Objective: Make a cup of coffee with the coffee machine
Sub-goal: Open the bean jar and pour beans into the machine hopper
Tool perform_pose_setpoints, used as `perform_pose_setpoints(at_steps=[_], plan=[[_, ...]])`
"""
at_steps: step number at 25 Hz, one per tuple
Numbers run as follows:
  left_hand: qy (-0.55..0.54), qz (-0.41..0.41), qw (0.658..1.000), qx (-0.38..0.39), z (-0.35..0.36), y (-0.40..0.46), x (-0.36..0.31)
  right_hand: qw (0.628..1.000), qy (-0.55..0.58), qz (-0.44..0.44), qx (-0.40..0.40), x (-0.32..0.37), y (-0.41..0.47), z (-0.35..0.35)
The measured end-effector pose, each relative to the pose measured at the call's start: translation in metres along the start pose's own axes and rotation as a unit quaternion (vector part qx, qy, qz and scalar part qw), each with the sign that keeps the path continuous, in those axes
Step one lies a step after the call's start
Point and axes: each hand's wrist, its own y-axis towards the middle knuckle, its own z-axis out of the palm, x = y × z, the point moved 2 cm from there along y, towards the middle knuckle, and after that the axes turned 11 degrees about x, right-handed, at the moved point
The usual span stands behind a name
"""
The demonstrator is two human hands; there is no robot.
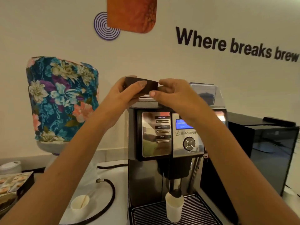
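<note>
Both forearms rise from the lower corners of the head view and converge above the coffee machine [165, 143]. Left hand [128, 93] grips a small dark brown box [141, 86], thumb laid across its front face and fingers curled behind its left end. Right hand [172, 93] pinches the box's right end between thumb and curled fingers, so the box sits level between the two hands, just above the machine's top edge and touching neither the wall nor the clear bean hopper [206, 93] behind the right hand. Below, a white paper cup [174, 207] stands upright on the striped drip tray [201, 208], directly under the dark spout [176, 190], whose tip reaches into the cup's mouth. On the machine's front, three buttons stack down a shiny panel [155, 133], and a lit blue screen [183, 124] shows partly behind the right wrist. Left of the machine, a second white cup with a stir stick [80, 204] sits on the white counter [120, 181], ringed by a black hose [110, 197]. A floral-covered water bottle [62, 98] stands farther left, well apart from the left arm. A black box-shaped unit [266, 143] stands close against the machine's right side.
</note>
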Motion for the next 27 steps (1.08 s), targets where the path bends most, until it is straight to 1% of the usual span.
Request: perform_pose_setpoints(at_steps=[3,6,8,9,11,13,17,21,24,27], plan=[[0.028,0.010,1.000,-0.002,0.007,0.020,0.000,0.997,-0.047,0.017,-0.065,-0.002,0.016,-0.046],[0.072,0.010,0.997,-0.013,0.008,0.040,0.004,0.985,-0.097,0.038,-0.138,-0.017,0.043,-0.106],[0.105,0.004,0.994,-0.020,0.004,0.050,0.010,0.973,-0.144,0.079,-0.164,-0.034,0.064,-0.137],[0.122,0.000,0.992,-0.028,0.004,0.055,0.014,0.965,-0.176,0.107,-0.162,-0.042,0.073,-0.149],[0.147,-0.008,0.988,-0.044,0.007,0.063,0.022,0.948,-0.244,0.158,-0.133,-0.058,0.092,-0.168],[0.169,-0.014,0.984,-0.055,0.012,0.070,0.028,0.936,-0.284,0.188,-0.089,-0.070,0.108,-0.179],[0.211,-0.047,0.975,-0.059,0.014,0.082,0.028,0.933,-0.285,0.220,-0.001,-0.079,0.138,-0.184],[0.187,-0.075,0.978,-0.049,0.011,0.084,0.023,0.905,-0.312,0.274,0.093,-0.080,0.156,-0.180],[0.174,-0.086,0.980,-0.039,0.014,0.085,0.023,0.895,-0.347,0.257,0.110,-0.090,0.165,-0.179],[0.177,-0.095,0.979,-0.035,0.014,0.085,0.025,0.877,-0.414,0.228,0.086,-0.099,0.174,-0.178]])
